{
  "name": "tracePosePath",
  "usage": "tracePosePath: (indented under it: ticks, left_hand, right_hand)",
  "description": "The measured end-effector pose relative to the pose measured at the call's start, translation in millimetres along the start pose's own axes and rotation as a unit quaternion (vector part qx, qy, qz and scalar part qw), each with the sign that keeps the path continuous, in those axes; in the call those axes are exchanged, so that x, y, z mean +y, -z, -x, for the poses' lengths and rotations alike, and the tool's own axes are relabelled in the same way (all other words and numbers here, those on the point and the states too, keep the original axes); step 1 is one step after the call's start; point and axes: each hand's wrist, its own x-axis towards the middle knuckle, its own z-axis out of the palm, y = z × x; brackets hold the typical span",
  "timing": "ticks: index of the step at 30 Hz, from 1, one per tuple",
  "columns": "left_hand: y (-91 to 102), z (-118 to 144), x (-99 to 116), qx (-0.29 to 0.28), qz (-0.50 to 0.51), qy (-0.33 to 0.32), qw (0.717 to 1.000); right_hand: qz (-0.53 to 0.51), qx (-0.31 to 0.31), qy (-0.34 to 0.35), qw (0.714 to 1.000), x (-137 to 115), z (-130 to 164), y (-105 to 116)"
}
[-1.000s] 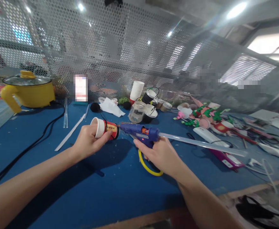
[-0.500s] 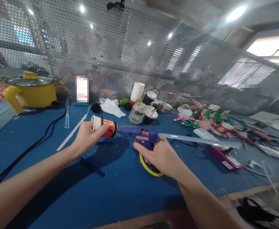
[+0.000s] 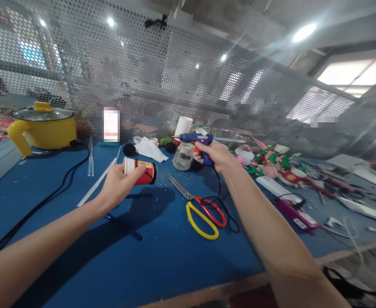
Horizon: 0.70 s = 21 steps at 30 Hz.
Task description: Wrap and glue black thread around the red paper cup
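Left hand point(image 3: 119, 184) grips a red paper cup point(image 3: 145, 172) round its side, thumb along the wall, holding it tipped sideways above the blue table point(image 3: 175, 269), to the left of the tips of the scissors point(image 3: 192, 198). The cup's white mouth faces left, and its black-edged base is turned toward the scissors' side. Right hand point(image 3: 216, 155) is wrapped round the handle of a blue glue gun point(image 3: 188, 137), held in the air beyond the scissors, nozzle pointing left and well apart from the cup. One small red light shows on the gun's body, and its black cord point(image 3: 220, 185) drops to loop by the scissors' red handle. Beyond the scissors stands a clear jar point(image 3: 183, 157); farther beyond them, a stack of white cups point(image 3: 183, 125) is partly hidden by the gun. Far to the left of the scissors are a pale strip point(image 3: 91, 188) and a yellow pot point(image 3: 51, 133); to their right lies a purple power strip point(image 3: 299, 216)
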Motion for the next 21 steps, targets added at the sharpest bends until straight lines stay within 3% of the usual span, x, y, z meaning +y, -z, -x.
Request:
tracePosePath:
  ticks: [5, 11, 15, 18, 19, 21]
  left_hand:
    - [0.1, 0.5, 2.1, -0.003, 0.008, -0.006, 1.000]
    - [1.1, 3.4, 7.5, -0.004, 0.018, -0.004, 1.000]
    - [1.5, 3.6, 8.5, -0.016, 0.022, -0.013, 1.000]
    - [0.7, 4.1, 9.2, -0.019, 0.018, -0.016, 1.000]
    - [0.4, 4.4, 9.3, -0.023, 0.014, -0.017, 0.999]
    - [-0.3, 5.1, 8.7, -0.042, 0.007, -0.020, 0.999]
  right_hand:
    - [0.043, -0.013, -0.069, 0.997, 6.8, -42.0, -2.0]
    - [0.154, 0.015, -0.082, 0.985, 13.1, -48.8, 0.9]
    - [0.233, 0.087, 0.009, 0.969, 3.5, -31.1, 3.7]
    - [0.279, 0.112, 0.128, 0.945, -8.0, 3.7, -9.9]
    - [0.316, 0.078, 0.224, 0.919, -11.1, 18.7, -18.0]
    - [0.328, -0.043, 0.332, 0.883, -14.9, 48.4, -36.7]
